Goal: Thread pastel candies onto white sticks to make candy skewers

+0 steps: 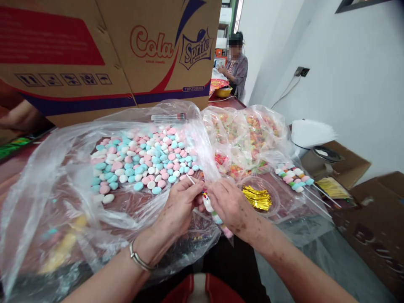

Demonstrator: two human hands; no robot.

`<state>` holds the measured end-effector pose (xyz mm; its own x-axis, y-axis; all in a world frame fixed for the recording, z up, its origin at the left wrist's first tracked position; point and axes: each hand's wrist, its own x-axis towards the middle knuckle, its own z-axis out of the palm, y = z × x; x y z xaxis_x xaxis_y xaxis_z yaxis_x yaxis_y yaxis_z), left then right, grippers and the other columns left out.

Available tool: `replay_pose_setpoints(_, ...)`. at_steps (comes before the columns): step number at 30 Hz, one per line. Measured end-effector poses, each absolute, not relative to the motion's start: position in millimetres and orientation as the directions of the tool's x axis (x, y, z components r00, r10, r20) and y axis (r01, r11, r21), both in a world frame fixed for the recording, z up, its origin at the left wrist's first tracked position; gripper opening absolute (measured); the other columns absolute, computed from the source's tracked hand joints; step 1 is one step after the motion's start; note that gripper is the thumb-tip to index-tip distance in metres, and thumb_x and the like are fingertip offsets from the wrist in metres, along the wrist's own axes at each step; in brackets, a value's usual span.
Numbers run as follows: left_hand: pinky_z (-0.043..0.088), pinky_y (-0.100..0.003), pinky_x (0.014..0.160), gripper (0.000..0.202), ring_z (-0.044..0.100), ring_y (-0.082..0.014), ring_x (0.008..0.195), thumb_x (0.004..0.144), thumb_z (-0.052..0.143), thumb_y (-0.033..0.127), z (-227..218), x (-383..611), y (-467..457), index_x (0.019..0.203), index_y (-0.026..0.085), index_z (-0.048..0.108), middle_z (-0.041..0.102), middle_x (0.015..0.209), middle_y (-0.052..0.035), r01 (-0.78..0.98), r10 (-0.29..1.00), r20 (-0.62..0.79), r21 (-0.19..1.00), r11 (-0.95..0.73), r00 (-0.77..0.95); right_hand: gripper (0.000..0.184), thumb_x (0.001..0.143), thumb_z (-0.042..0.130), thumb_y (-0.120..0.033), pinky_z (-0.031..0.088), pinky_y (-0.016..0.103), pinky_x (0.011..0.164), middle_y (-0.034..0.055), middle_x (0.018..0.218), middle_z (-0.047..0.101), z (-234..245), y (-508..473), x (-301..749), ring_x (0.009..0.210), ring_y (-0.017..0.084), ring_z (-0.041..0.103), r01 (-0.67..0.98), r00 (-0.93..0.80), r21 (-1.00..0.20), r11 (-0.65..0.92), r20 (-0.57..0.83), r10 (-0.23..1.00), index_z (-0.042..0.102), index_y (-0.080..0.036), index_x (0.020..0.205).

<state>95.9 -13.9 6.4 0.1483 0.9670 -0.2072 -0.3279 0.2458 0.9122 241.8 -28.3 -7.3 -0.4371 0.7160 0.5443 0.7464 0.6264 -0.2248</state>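
One candy skewer [217, 218], held by my left grip [183, 200] and right grip [232, 208], both pinched closed; step seemed fastening, next move likely called for firm twisting

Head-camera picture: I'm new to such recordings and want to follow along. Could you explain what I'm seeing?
There is no machine here, only a person's bare hands, seen from a camera worn on the head, looking forward and down. The left hand, with a bracelet on its wrist, and the right hand together hold a candy skewer. In or on spread clear plastic lie pink, blue and white candies. Further right are gold strips and more skewers. Behind stands a cardboard box; another person is in the background.
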Motion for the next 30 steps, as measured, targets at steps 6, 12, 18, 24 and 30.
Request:
replay_pose_setpoints(6, 0.057, -0.031, 0.063, 0.032, 0.067, -0.0166, 0.060, 0.067, 0.073, 0.012, 18.8, 72.1, -9.3, 0.098, 0.016, 0.068, 0.070, 0.070, -0.0011, -0.300, 0.898, -0.145, 0.910, 0.286, 0.416, 0.019, 0.098, 0.041, -0.016, 0.046, 0.032, 0.082, 0.0076, 0.088, 0.063, 1.8, -23.1, 253.6, 0.088, 0.019, 0.058, 0.585, -0.412, -0.416, 0.696, 0.586, 0.697, 0.059, -0.017, 0.091)
replay_pose_setpoints(12, 0.054, -0.030, 0.072, 0.007, 0.067, -0.0155, 0.074, 0.087, 0.064, 0.018, 14.1, 54.9, -4.0, 0.093, 0.018, 0.068, 0.067, 0.082, -0.0021, -0.041, 0.819, 0.122, 0.992, -0.120, 0.561, 0.016, 0.096, 0.043, -0.013, 0.046, 0.030, 0.077, 0.0049, 0.082, 0.060, 0.7, -22.1, 252.9, 0.082, 0.018, 0.056, 0.545, -0.412, -0.430, 0.720, 0.610, 0.677, 0.055, -0.019, 0.086)
replay_pose_setpoints(18, 0.045, -0.025, 0.069, 0.014, 0.057, -0.0131, 0.075, 0.094, 0.048, 0.009, 13.1, 47.5, -1.5, 0.091, 0.018, 0.058, 0.058, 0.082, -0.0012, 0.300, 0.622, 0.466, 0.593, -0.748, 0.629, 0.016, 0.095, 0.041, -0.014, 0.042, 0.029, 0.074, 0.0051, 0.082, 0.059, -2.8, -23.1, 247.6, 0.080, 0.018, 0.055, 0.601, -0.431, -0.433, 0.672, 0.532, 0.729, 0.052, -0.018, 0.084)
replay_pose_setpoints(24, 0.047, -0.025, 0.068, 0.015, 0.060, -0.0149, 0.075, 0.091, 0.049, 0.007, 11.5, 54.0, -15.6, 0.094, 0.019, 0.058, 0.061, 0.084, -0.0028, 0.467, 0.627, 0.599, 0.424, -0.776, 0.499, 0.013, 0.086, 0.041, -0.013, 0.038, 0.029, 0.064, 0.0024, 0.071, 0.055, 2.4, -24.1, 239.5, 0.068, 0.017, 0.052, 0.646, -0.418, -0.458, 0.610, 0.456, 0.785, 0.048, -0.020, 0.077)
replay_pose_setpoints(30, 0.048, -0.028, 0.047, 0.006, 0.060, -0.0167, 0.047, 0.089, 0.053, 0.027, 9.8, 68.6, -37.5, 0.086, 0.021, 0.053, 0.061, 0.062, 0.0023, -0.048, 0.984, -0.024, 0.998, 0.033, 0.176, 0.010, 0.083, 0.043, -0.015, 0.036, 0.026, 0.062, -0.0015, 0.067, 0.053, 9.9, -18.4, 235.5, 0.063, 0.014, 0.050, 0.624, -0.284, -0.571, 0.534, 0.471, 0.835, 0.047, -0.020, 0.075)
